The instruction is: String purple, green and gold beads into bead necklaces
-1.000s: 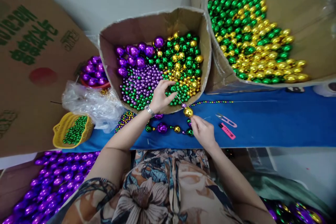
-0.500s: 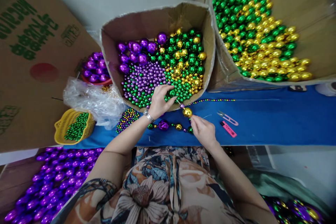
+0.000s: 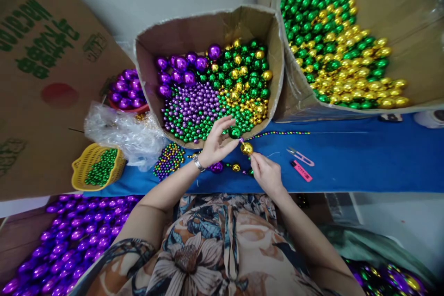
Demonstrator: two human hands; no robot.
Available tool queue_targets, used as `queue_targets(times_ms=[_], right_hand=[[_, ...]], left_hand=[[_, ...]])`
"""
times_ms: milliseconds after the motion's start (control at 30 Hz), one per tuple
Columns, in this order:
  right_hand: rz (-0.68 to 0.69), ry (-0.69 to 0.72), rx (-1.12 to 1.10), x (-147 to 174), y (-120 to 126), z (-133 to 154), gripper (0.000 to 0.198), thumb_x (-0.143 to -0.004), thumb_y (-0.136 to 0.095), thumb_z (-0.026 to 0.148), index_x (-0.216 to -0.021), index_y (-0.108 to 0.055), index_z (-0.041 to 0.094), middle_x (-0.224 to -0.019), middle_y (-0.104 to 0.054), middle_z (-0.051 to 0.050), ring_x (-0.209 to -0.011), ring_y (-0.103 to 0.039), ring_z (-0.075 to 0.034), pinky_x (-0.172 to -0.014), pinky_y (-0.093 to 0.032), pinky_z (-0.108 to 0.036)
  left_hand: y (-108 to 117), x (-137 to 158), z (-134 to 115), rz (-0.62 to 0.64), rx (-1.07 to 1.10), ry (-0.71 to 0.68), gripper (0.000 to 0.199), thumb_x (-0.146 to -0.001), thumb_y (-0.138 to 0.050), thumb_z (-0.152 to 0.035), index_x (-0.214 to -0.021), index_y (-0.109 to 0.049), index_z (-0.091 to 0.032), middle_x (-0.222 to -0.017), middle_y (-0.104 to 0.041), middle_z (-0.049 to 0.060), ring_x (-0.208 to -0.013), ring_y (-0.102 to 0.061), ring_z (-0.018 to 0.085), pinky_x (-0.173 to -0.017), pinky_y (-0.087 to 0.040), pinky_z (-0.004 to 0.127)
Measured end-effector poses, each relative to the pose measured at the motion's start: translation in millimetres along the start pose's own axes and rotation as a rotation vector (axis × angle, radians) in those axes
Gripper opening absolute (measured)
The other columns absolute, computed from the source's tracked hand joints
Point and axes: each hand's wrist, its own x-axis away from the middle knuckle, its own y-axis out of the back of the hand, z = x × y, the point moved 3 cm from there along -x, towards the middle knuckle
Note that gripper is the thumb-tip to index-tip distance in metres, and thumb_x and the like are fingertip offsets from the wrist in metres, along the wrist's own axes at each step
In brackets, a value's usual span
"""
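My left hand (image 3: 217, 144), with a metal watch on the wrist, holds a large shiny green bead (image 3: 235, 132) between thumb and fingers. The bead sits against a small purple bead (image 3: 242, 140), which touches a large gold bead (image 3: 246, 148). Just below the gold bead, my right hand (image 3: 267, 175) is closed in a pinch on the bead string; the thread itself is mostly hidden by the fingers. More of the string lies on the blue cloth between my hands, with a purple bead (image 3: 217, 167) and a smaller gold bead (image 3: 236, 168).
Ahead stands a cardboard box (image 3: 166, 27) of sorted beads; another box (image 3: 412, 14) is at right. A yellow basket (image 3: 120, 166) and plastic bag (image 3: 118, 125) lie left. Thread snips (image 3: 301, 157) and a pink cutter (image 3: 301, 170) rest on the blue cloth (image 3: 367, 162).
The green bead has moved right and down, from the needle tip to beside the small purple bead. My left hand has followed it; my right hand has shifted slightly left.
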Motion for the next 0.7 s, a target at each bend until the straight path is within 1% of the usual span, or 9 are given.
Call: queue_targets(times_ms=[67, 133, 233, 300, 367, 433, 567, 633, 700], right_hand=[[0.018, -0.009, -0.026, 1, -2, -2, 0.025, -0.099, -0.039, 0.027, -0.099, -0.063, 0.019, -0.085, -0.072, -0.005, -0.074, -0.068, -0.015, -0.068, -0.046, -0.023], [0.056, -0.039, -0.082, 2, -3, -4, 0.027, -0.098, -0.038, 0.027, -0.113, -0.059, 0.017, -0.091, -0.072, -0.008, -0.079, -0.069, -0.017, -0.070, -0.050, -0.025], [0.139, -0.105, -0.248, 5, -5, -6, 0.043, -0.098, -0.035, 0.024, -0.139, -0.040, 0.016, -0.090, -0.071, -0.006, -0.079, -0.070, -0.016, -0.072, -0.054, -0.028], [0.181, -0.131, -0.357, 6, -6, -6, 0.050, -0.098, -0.034, 0.023, -0.147, -0.029, 0.018, -0.088, -0.071, -0.004, -0.078, -0.070, -0.015, -0.073, -0.056, -0.027], [0.184, -0.136, -0.414, 6, -5, -5, 0.051, -0.098, -0.035, 0.023, -0.148, -0.027, 0.020, -0.089, -0.071, -0.003, -0.080, -0.071, -0.014, -0.075, -0.057, -0.026], [0.166, -0.137, -0.439, 7, -3, -5, 0.051, -0.098, -0.036, 0.023, -0.148, -0.028, 0.022, -0.090, -0.072, -0.001, -0.081, -0.071, -0.013, -0.077, -0.057, -0.026], [0.105, -0.196, -0.486, 10, 2, -11, 0.050, -0.098, -0.038, 0.025, -0.148, -0.030, 0.023, -0.090, -0.072, 0.000, -0.083, -0.071, -0.012, -0.079, -0.057, -0.025], [0.068, -0.232, -0.507, 13, 5, -16, 0.050, -0.098, -0.039, 0.026, -0.147, -0.031, 0.023, -0.092, -0.072, 0.000, -0.084, -0.071, -0.012, -0.080, -0.057, -0.025], [0.039, -0.264, -0.524, 16, 6, -20, 0.049, -0.098, -0.040, 0.028, -0.147, -0.032, 0.022, -0.092, -0.072, -0.001, -0.084, -0.071, -0.013, -0.079, -0.057, -0.026]], left_hand=[[1, 0, 6, -0.047, 0.113, 0.091, 0.049, -0.089, -0.060, -0.040, -0.134, -0.044, -0.028, -0.139, -0.046, 0.013, -0.120, -0.055, 0.022, -0.089, -0.056, 0.036], [1, 0, 14, -0.080, 0.168, 0.147, 0.052, -0.087, -0.062, -0.045, -0.132, -0.044, -0.027, -0.136, -0.051, 0.013, -0.117, -0.058, 0.022, -0.090, -0.056, 0.037], [0, 2, 20, -0.078, 0.225, 0.210, 0.061, -0.081, -0.069, -0.049, -0.132, -0.044, -0.027, -0.137, -0.051, 0.013, -0.115, -0.059, 0.022, -0.089, -0.056, 0.038], [-2, 4, 20, -0.050, 0.263, 0.260, 0.064, -0.077, -0.073, -0.048, -0.131, -0.045, -0.027, -0.139, -0.050, 0.013, -0.112, -0.061, 0.022, -0.086, -0.057, 0.036], [-5, 4, 17, -0.027, 0.292, 0.288, 0.066, -0.074, -0.076, -0.048, -0.129, -0.047, -0.026, -0.139, -0.050, 0.014, -0.113, -0.061, 0.022, -0.086, -0.057, 0.036], [-8, 0, 13, 0.000, 0.342, 0.285, 0.064, -0.077, -0.072, -0.052, -0.130, -0.048, -0.026, -0.138, -0.052, 0.014, -0.115, -0.061, 0.023, -0.088, -0.056, 0.036], [-16, -25, 14, 0.024, 0.450, 0.285, 0.050, -0.093, -0.042, -0.060, -0.123, -0.056, -0.022, -0.124, -0.063, 0.012, -0.104, -0.066, 0.020, -0.090, -0.054, 0.038], [-22, -43, 19, 0.000, 0.384, 0.288, 0.049, -0.091, -0.045, -0.061, -0.110, -0.064, -0.020, -0.113, -0.069, 0.011, -0.101, -0.067, 0.020, -0.090, -0.053, 0.038], [-32, -58, 23, 0.022, 0.343, 0.277, 0.050, -0.088, -0.050, -0.064, -0.101, -0.068, -0.019, -0.107, -0.071, 0.010, -0.099, -0.066, 0.020, -0.088, -0.053, 0.037]])
